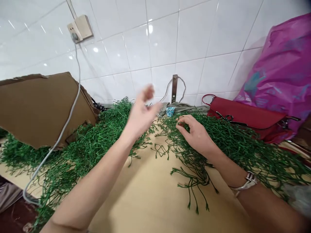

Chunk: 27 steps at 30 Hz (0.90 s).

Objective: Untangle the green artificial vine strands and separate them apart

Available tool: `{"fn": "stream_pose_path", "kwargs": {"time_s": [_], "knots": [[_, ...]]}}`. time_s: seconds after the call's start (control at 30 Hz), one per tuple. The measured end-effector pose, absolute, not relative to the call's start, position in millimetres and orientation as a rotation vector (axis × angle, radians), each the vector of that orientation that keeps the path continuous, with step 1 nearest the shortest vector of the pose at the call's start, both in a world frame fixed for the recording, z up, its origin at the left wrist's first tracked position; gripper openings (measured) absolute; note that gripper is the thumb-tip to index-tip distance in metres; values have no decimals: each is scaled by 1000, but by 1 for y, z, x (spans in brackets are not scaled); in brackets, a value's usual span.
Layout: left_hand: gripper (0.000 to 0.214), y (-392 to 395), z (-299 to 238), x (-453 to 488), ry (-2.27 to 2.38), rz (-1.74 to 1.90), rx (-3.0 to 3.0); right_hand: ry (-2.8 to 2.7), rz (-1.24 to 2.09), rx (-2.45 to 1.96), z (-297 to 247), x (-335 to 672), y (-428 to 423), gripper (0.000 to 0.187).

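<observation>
My left hand (143, 111) is raised over the table, blurred by motion, its thumb and fingers apart with nothing seen between them. Behind and left of it lies a heap of thin green artificial stems (104, 132) with small branching tips. My right hand (194, 132) is at the edge of a second heap of green stems (233, 142), its fingers curled and thumb close to them. Green strands show around those fingertips, but whether they are pinched I cannot make out. Below this hand, a loose bunch of stems (196, 178) spreads over the pale tabletop (145, 197).
A cardboard box (46, 103) leans over the left heap, with a grey cable (70, 119) running down from a wall socket (75, 32). At the right stand a red handbag (247, 115) and a purple plastic bag (284, 71). A small blue patterned item (170, 111) lies near the tiled wall.
</observation>
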<state>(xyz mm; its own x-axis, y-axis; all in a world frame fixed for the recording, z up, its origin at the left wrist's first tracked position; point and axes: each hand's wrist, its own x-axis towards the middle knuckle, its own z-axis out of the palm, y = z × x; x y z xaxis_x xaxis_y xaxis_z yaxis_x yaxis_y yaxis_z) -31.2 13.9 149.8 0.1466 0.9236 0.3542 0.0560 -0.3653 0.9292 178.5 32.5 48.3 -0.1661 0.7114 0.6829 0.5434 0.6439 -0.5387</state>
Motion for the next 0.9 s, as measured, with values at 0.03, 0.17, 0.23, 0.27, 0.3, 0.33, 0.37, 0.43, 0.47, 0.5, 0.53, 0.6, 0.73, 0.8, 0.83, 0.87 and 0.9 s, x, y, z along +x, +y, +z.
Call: {"fn": "stream_pose_path", "kwargs": {"time_s": [0.03, 0.17, 0.23, 0.27, 0.3, 0.33, 0.37, 0.43, 0.47, 0.5, 0.53, 0.6, 0.73, 0.8, 0.83, 0.87, 0.9], "knots": [[79, 21, 140, -26, 1018, 1260, 1689, -1823, 218, -977, 56, 178, 29, 8], [85, 53, 100, -13, 1140, 1007, 1878, -1740, 342, -931, 78, 181, 22, 7], [53, 61, 84, -12, 982, 1056, 1785, -1685, 384, -920, 82, 186, 23, 9], [41, 63, 77, -12, 907, 1096, 1728, -1667, 379, -929, 82, 189, 25, 9], [33, 64, 70, -12, 851, 1151, 1669, -1663, 354, -949, 81, 194, 27, 10], [29, 64, 65, -13, 824, 1216, 1613, -1676, 313, -974, 78, 198, 31, 9], [28, 64, 60, -14, 825, 1288, 1556, -1702, 264, -997, 74, 204, 35, 9], [27, 66, 52, -16, 853, 1423, 1450, -1779, 184, -1026, 65, 214, 43, 10], [26, 68, 48, -18, 866, 1471, 1403, -1817, 160, -1033, 60, 219, 48, 12], [24, 70, 46, -19, 876, 1503, 1357, -1851, 147, -1040, 55, 224, 51, 13], [22, 72, 44, -20, 885, 1524, 1312, -1879, 138, -1048, 51, 227, 55, 14], [17, 75, 43, -21, 897, 1554, 1229, -1916, 110, -1069, 44, 231, 59, 16], [12, 75, 49, -22, 905, 1575, 1086, -1873, 48, -1100, 41, 227, 59, 16], [13, 72, 57, -21, 879, 1573, 935, -1772, 48, -1117, 44, 221, 56, 15], [13, 70, 61, -21, 854, 1569, 854, -1712, 55, -1130, 45, 219, 55, 15], [14, 68, 65, -21, 820, 1559, 785, -1650, 72, -1142, 47, 216, 53, 14], [13, 67, 69, -21, 780, 1542, 737, -1590, 99, -1150, 48, 214, 52, 14]]}}
